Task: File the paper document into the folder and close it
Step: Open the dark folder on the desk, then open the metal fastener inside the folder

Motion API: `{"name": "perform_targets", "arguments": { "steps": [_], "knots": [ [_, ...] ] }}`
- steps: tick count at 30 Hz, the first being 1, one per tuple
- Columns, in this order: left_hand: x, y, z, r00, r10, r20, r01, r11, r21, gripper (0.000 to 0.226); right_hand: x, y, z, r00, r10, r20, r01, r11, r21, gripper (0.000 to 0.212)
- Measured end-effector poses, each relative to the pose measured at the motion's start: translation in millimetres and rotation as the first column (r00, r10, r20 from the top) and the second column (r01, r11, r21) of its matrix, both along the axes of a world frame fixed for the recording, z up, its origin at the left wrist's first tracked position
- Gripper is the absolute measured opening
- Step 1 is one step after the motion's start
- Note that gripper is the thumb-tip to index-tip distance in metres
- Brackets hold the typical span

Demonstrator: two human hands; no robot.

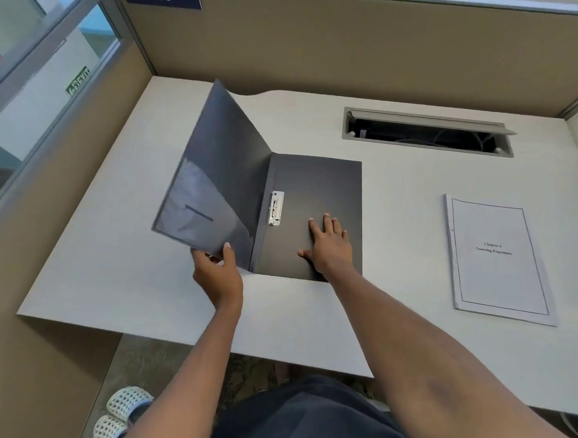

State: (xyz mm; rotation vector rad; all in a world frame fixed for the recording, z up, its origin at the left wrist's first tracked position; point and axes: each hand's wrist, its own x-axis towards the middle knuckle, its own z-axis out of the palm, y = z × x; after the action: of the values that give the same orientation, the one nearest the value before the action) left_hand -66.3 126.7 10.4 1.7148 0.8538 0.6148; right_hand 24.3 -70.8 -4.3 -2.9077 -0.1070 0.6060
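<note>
A dark grey folder (318,187) lies half open in the middle of the desk, with a metal clip (276,208) near its spine. Its front cover (217,170) stands raised and tilted to the left. My left hand (217,275) pinches the cover's near bottom corner, thumb on the inside. My right hand (329,246) rests flat, fingers spread, on the folder's back panel, pressing it to the desk. The paper document (499,259), a white stapled stack with a printed title page, lies flat on the desk to the right, apart from the folder and both hands.
The light desk (115,278) sits inside beige cubicle walls. A recessed cable tray (428,132) with its lid open is at the back right. A glass partition is on the left. The desk's front edge steps back at the left.
</note>
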Motion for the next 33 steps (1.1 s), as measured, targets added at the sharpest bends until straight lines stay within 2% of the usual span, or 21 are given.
{"name": "perform_targets", "arguments": {
  "steps": [2, 5, 7, 10, 14, 18, 21, 26, 29, 33],
  "knots": [
    [7.2, 8.0, 2.8, 0.992, 0.129, -0.011, -0.129, 0.990, -0.051, 0.053, -0.1, 0.1, -0.5, 1.000, -0.005, 0.000, 0.005, 1.000, 0.001, 0.089],
    [16.1, 18.7, 2.0, 0.969, 0.237, -0.074, -0.244, 0.964, -0.102, 0.085, -0.3, 0.2, -1.7, 1.000, -0.015, -0.003, 0.015, 1.000, 0.008, 0.089],
    [20.7, 24.8, 0.1, 0.949, 0.267, -0.169, -0.289, 0.949, -0.125, 0.107, -0.4, 0.0, -2.0, 1.000, -0.019, -0.006, 0.020, 1.000, 0.015, 0.089],
    [24.6, 29.6, -5.3, 0.923, 0.246, -0.295, -0.284, 0.954, -0.092, 0.115, -0.5, -0.1, -2.5, 1.000, -0.020, -0.009, 0.021, 1.000, 0.016, 0.088],
    [28.6, 28.2, -13.7, 0.872, 0.154, -0.465, -0.102, 0.986, 0.135, 0.098, -1.3, -0.3, -2.0, 1.000, -0.026, -0.006, 0.026, 0.999, 0.022, 0.089],
    [35.8, 17.8, -17.3, 0.831, -0.023, -0.556, 0.208, 0.939, 0.273, 0.083, -0.8, 0.4, -0.9, 1.000, -0.025, -0.014, 0.025, 1.000, 0.016, 0.088],
    [44.8, 5.8, -16.7, 0.771, -0.137, -0.622, 0.395, 0.869, 0.298, 0.078, -1.2, 0.4, -0.5, 1.000, -0.023, -0.015, 0.023, 1.000, 0.011, 0.088],
    [64.0, -12.7, -13.0, 0.675, -0.231, -0.701, 0.582, 0.750, 0.313, 0.085, -2.5, 1.1, -2.1, 1.000, -0.005, -0.007, 0.005, 1.000, -0.019, 0.087],
    [76.0, -17.3, -10.7, 0.585, -0.268, -0.766, 0.664, 0.701, 0.262, 0.096, -1.8, 2.1, -3.0, 1.000, -0.005, -0.007, 0.005, 1.000, -0.027, 0.088],
    [85.4, -21.1, -6.2, 0.494, -0.276, -0.824, 0.703, 0.685, 0.192, 0.107, -2.8, 1.7, -4.8, 1.000, 0.007, 0.004, -0.007, 0.999, -0.041, 0.088]
  ]
}}
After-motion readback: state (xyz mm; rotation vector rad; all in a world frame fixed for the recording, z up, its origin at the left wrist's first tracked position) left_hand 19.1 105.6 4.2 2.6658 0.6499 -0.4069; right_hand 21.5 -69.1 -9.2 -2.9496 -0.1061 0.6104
